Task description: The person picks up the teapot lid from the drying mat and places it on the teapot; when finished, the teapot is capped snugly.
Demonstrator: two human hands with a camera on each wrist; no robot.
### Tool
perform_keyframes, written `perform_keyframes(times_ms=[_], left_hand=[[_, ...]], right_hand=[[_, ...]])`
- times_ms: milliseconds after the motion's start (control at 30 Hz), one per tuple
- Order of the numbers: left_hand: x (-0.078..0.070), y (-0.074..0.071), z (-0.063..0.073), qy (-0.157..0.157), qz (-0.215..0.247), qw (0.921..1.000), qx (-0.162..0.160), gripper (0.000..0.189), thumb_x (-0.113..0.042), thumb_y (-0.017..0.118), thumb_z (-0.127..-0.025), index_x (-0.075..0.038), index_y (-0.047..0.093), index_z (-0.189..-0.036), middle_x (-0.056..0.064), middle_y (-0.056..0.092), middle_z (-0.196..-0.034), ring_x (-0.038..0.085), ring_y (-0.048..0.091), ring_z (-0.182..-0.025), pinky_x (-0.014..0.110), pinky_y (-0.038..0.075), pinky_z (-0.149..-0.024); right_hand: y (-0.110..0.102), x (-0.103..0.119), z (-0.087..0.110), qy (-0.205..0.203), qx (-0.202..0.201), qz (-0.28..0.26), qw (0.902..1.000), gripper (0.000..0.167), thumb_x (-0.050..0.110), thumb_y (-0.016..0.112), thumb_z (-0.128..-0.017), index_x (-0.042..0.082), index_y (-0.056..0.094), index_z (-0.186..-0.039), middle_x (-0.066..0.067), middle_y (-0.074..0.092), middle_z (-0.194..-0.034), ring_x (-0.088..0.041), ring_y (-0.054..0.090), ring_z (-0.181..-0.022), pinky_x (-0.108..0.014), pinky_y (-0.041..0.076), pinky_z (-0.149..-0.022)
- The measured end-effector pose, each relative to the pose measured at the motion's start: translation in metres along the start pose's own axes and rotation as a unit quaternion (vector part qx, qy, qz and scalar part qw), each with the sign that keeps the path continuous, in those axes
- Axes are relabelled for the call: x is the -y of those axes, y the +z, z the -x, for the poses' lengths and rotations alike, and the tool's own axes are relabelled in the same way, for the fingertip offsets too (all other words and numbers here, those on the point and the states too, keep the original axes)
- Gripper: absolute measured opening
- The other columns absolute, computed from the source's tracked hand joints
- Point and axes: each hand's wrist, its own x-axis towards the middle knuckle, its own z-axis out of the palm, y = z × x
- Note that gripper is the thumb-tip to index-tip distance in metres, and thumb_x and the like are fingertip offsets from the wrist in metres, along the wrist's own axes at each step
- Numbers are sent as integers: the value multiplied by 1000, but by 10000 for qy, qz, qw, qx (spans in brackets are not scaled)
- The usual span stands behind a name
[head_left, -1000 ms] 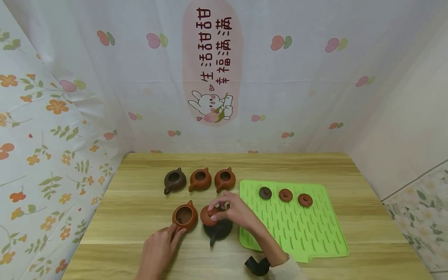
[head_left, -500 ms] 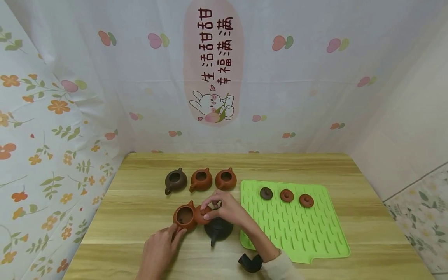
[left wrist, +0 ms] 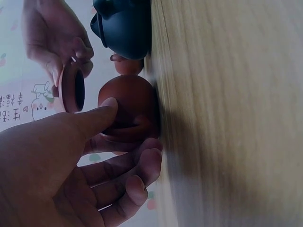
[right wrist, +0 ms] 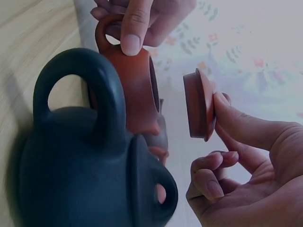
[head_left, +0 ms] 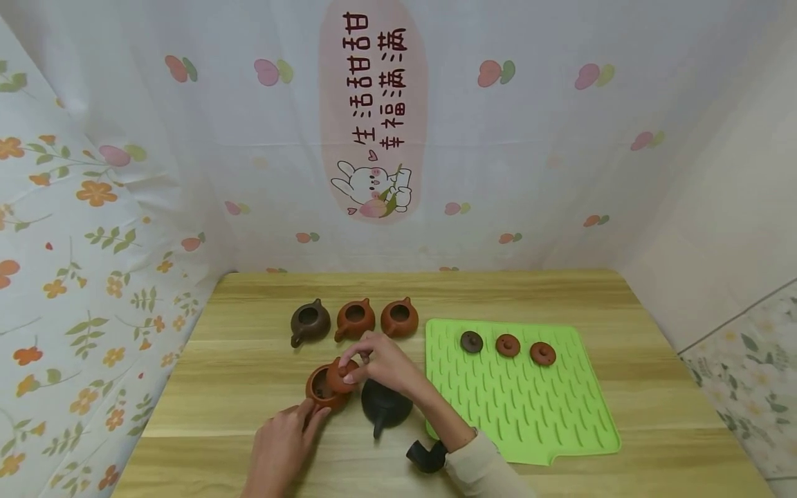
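My left hand (head_left: 279, 446) grips the handle of a reddish-brown clay teapot (head_left: 336, 403), thumb on top of it in the left wrist view. The pot stands upright on the table, its mouth uncovered, with something small and dark inside. Between thumb and fingertips, my right hand (head_left: 385, 363) pinches a matching round lid (right wrist: 195, 106) by its knob. That lid hangs over the right part of the pot's mouth, apart from the rim in both wrist views. Close by on the right stands a black teapot (head_left: 387, 409) with its own lid on.
Behind stand a dark brown teapot (head_left: 320, 328) and two reddish teapots (head_left: 362, 330), all lidless. On a green mat (head_left: 523, 415) at right lie a dark lid (head_left: 471, 342) and two reddish lids (head_left: 508, 346). A bent black object (head_left: 426, 456) is near my right wrist.
My right hand has carried the lid leftward, from above the black teapot to over the reddish-brown teapot's mouth. My left hand keeps its grip in the same place.
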Motion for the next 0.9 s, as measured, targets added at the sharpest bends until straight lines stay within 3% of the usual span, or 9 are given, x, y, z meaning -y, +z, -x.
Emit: perform_keyframes(times_ms=[133, 300, 500, 633, 767, 900], left_hand=[[1, 2, 1, 47, 45, 9999, -85, 42, -50, 70, -107, -22, 54, -79, -11, 42, -62, 9, 38, -53, 35, 31, -49], [-13, -14, -2, 117, 144, 9997, -140, 47, -52, 63, -110, -18, 53, -78, -8, 42, -62, 11, 37, -53, 38, 32, -48], [-28, -35, -7, -132, 55, 9995, 280, 38, -30, 81, -101, -18, 53, -77, -7, 43, -62, 11, 39, -54, 35, 34, -50], [-34, -44, -8, -287, 34, 9982, 524, 38, -27, 81, -101, -19, 53, -77, -7, 43, -62, 11, 41, -55, 33, 35, -51], [-35, -45, -9, -312, 45, 9979, 559, 38, -28, 80, -102, -19, 53, -77, -7, 44, -62, 12, 43, -54, 34, 36, -51], [-31, -40, -7, -181, 71, 9992, 351, 39, -27, 83, -99, -20, 52, -77, -7, 44, -62, 13, 44, -53, 36, 36, -50]], right_hand=[[5, 1, -4, 54, 31, -29, 10000, 11, 6, 91, -88, 8, 84, -96, -5, 58, -85, -5, 41, -78, -27, 37, -78], [11, 0, -5, -42, 51, 15, 10000, 12, 5, 91, -87, 7, 84, -96, -6, 60, -85, -5, 40, -77, -26, 36, -76], [17, 1, -10, 45, 10, 119, 9999, 12, 4, 92, -86, 8, 84, -94, -12, 61, -88, -5, 41, -76, -24, 37, -74], [20, 3, -13, 143, -12, 158, 9998, 12, 5, 92, -86, 9, 85, -94, -14, 61, -91, -6, 41, -76, -24, 36, -73], [22, 5, -15, 230, -1, 64, 9997, 12, 4, 91, -86, 8, 85, -95, -19, 63, -97, -8, 41, -76, -25, 36, -73], [24, 4, -17, 229, 10, 69, 9997, 13, 3, 92, -85, 7, 85, -95, -20, 63, -97, -8, 41, -77, -26, 36, -74]])
